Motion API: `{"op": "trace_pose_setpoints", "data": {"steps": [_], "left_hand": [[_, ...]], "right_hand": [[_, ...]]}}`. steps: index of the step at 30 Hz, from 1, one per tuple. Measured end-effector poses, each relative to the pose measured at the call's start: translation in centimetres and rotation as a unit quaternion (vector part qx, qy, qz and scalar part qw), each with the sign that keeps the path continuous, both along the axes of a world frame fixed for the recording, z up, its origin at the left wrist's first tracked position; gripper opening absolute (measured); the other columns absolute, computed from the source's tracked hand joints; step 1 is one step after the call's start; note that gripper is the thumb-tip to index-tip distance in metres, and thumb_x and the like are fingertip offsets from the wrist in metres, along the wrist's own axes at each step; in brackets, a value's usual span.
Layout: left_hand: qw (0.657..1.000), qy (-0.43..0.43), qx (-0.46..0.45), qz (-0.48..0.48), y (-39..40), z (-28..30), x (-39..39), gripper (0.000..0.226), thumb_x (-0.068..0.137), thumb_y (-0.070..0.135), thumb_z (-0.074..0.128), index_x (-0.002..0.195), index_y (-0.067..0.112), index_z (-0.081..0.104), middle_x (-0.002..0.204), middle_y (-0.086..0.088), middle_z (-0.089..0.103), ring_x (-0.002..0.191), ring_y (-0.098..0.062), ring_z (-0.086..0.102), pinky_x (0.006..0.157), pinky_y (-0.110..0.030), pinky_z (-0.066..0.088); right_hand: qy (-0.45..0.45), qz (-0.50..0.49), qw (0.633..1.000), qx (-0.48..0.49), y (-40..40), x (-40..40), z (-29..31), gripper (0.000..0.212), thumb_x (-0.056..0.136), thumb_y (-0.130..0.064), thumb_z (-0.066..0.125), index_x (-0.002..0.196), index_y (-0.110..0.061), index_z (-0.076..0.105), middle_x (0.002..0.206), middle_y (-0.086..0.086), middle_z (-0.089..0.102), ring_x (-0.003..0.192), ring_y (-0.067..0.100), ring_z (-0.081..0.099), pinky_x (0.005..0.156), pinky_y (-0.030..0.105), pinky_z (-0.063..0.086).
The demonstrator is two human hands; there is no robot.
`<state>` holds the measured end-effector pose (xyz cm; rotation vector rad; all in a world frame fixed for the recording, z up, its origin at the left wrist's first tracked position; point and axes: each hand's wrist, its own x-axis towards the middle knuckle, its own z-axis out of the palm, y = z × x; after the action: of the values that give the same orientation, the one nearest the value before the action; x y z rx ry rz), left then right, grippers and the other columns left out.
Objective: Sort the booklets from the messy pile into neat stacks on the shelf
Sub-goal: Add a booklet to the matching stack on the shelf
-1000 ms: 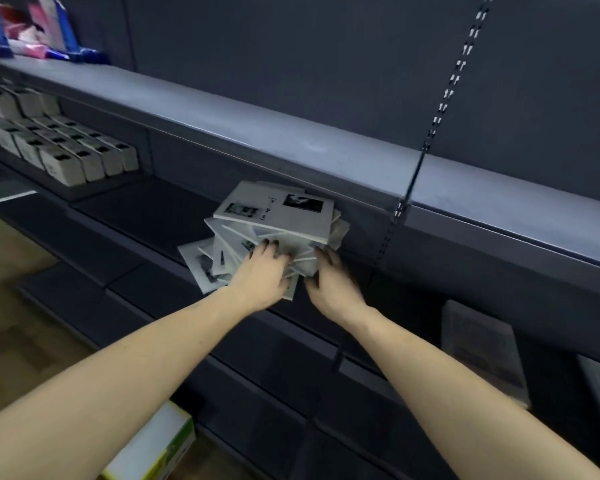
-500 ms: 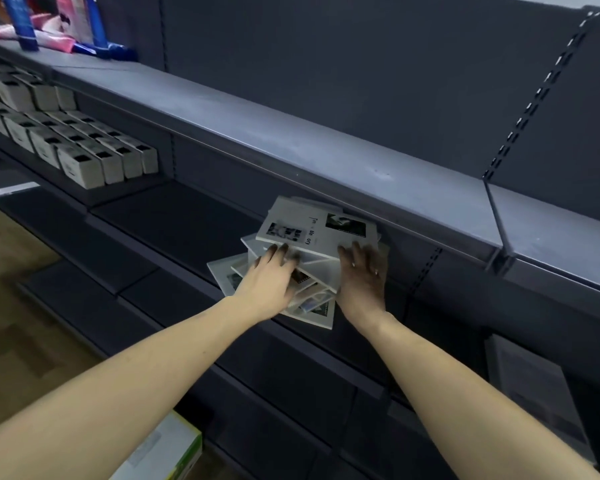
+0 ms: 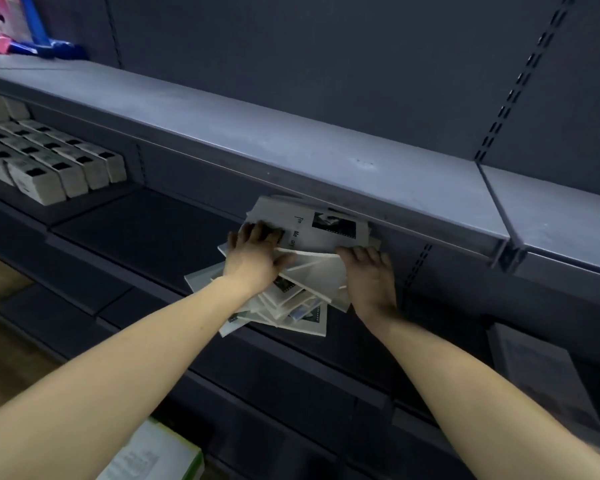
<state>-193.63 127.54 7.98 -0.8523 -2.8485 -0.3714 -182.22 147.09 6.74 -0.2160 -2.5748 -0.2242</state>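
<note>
At the top booklet [image 3: 329, 227], the left hand [image 3: 253, 259] grips its near-left corner, fingers curled over the cover and thumb below its edge. Right of it, the right hand [image 3: 369, 275] lies palm-down with straight fingers against the messy pile [image 3: 291, 296], under the booklet's right side. Both forearms reach forward, converging. Beneath the booklet, the pile fans across the dark shelf [image 3: 146, 233], under the grey upper shelf [image 3: 291, 150].
</note>
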Motion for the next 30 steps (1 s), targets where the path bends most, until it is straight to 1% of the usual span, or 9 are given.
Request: {"op": "trace_pose_setpoints", "data": {"steps": [3, 7, 11, 14, 16, 19, 24, 28, 30], "left_hand": [[0.998, 0.021, -0.062, 0.027, 0.2, 0.5, -0.4, 0.069, 0.094, 0.07, 0.024, 0.153, 0.035, 0.026, 0.161, -0.006, 0.02, 0.15, -0.032, 0.006, 0.119, -0.058, -0.004], [0.997, 0.011, -0.066, -0.036, 0.1, 1.6, -1.3, 0.068, 0.094, 0.069, 0.028, 0.153, 0.036, 0.025, 0.162, -0.003, 0.019, 0.15, -0.027, 0.004, 0.12, -0.051, -0.006], [0.993, 0.015, -0.085, -0.085, -0.6, 1.7, -1.6, 0.057, 0.101, 0.055, 0.031, 0.153, 0.033, 0.026, 0.158, -0.003, 0.029, 0.148, -0.027, 0.015, 0.121, -0.05, -0.001], [0.991, 0.075, -0.02, -0.11, -1.8, 1.3, -1.7, 0.053, 0.098, 0.059, 0.037, 0.14, 0.03, 0.049, 0.145, -0.003, 0.049, 0.139, -0.027, 0.036, 0.12, -0.045, 0.008], [0.982, 0.09, 0.063, -0.151, -2.2, 1.5, -1.2, 0.045, 0.1, 0.054, 0.038, 0.124, 0.026, 0.064, 0.13, -0.004, 0.062, 0.123, -0.025, 0.054, 0.118, -0.04, 0.018], [0.974, 0.091, 0.135, -0.155, -2.3, 1.5, -1.0, 0.035, 0.102, 0.036, 0.041, 0.116, 0.019, 0.068, 0.118, -0.008, 0.065, 0.108, -0.029, 0.06, 0.111, -0.04, 0.031], [0.994, 0.005, 0.098, -0.047, -3.0, -0.6, -2.3, 0.047, 0.099, 0.044, 0.04, 0.131, 0.013, 0.054, 0.132, -0.018, 0.049, 0.124, -0.039, 0.043, 0.107, -0.052, 0.032], [0.991, -0.094, 0.087, -0.027, -3.2, -0.2, -2.5, 0.063, 0.1, 0.052, 0.034, 0.151, 0.015, 0.028, 0.158, -0.02, 0.015, 0.146, -0.044, 0.011, 0.117, -0.056, 0.018], [0.99, -0.102, 0.097, -0.013, -3.3, 0.2, -2.4, 0.066, 0.099, 0.055, 0.032, 0.151, 0.013, 0.027, 0.157, -0.022, 0.017, 0.142, -0.044, 0.021, 0.114, -0.055, 0.025]], "right_hand": [[0.053, 0.03, 0.998, 0.027, 0.3, 0.0, 0.1, 0.063, 0.05, 0.003, 0.083, 0.11, -0.01, 0.071, 0.094, 0.009, 0.071, 0.085, 0.031, 0.067, 0.075, 0.036, 0.052], [0.119, 0.055, 0.991, 0.003, -2.1, -0.8, -0.1, 0.016, 0.087, -0.022, 0.065, 0.098, -0.013, 0.074, 0.086, 0.005, 0.071, 0.077, 0.029, 0.066, 0.067, 0.032, 0.054], [0.109, 0.022, 0.993, -0.028, -4.7, -0.3, -0.7, 0.014, 0.088, -0.016, 0.066, 0.102, -0.015, 0.071, 0.098, 0.004, 0.067, 0.089, 0.031, 0.063, 0.082, 0.033, 0.047], [0.102, -0.066, 0.979, -0.161, -5.7, 0.8, -0.7, 0.021, 0.096, -0.022, 0.062, 0.116, -0.016, 0.066, 0.13, 0.008, 0.055, 0.118, 0.032, 0.05, 0.1, 0.038, 0.036], [0.136, -0.186, 0.924, -0.303, -6.7, 0.9, -0.6, 0.041, 0.098, -0.031, 0.06, 0.133, -0.013, 0.052, 0.149, 0.014, 0.036, 0.131, 0.033, 0.038, 0.106, 0.044, 0.039], [0.21, -0.277, 0.817, -0.461, -8.6, 0.3, -0.3, 0.055, 0.093, -0.034, 0.067, 0.132, -0.004, 0.042, 0.139, 0.017, 0.039, 0.122, 0.035, 0.047, 0.096, 0.042, 0.048], [0.108, -0.213, 0.879, -0.412, -12.3, -0.5, -0.3, 0.019, 0.096, -0.034, 0.056, 0.111, -0.023, 0.057, 0.106, 0.001, 0.068, 0.107, 0.025, 0.059, 0.102, 0.043, 0.041], [0.083, -0.251, 0.921, -0.288, -13.1, -1.3, 0.3, 0.022, 0.094, -0.031, 0.053, 0.115, -0.027, 0.06, 0.11, -0.002, 0.069, 0.114, 0.025, 0.056, 0.092, 0.039, 0.031], [0.061, -0.24, 0.931, -0.269, -12.9, -1.4, 0.2, 0.03, 0.095, -0.034, 0.052, 0.124, -0.029, 0.057, 0.107, 0.0, 0.07, 0.112, 0.027, 0.058, 0.091, 0.038, 0.033]]}}
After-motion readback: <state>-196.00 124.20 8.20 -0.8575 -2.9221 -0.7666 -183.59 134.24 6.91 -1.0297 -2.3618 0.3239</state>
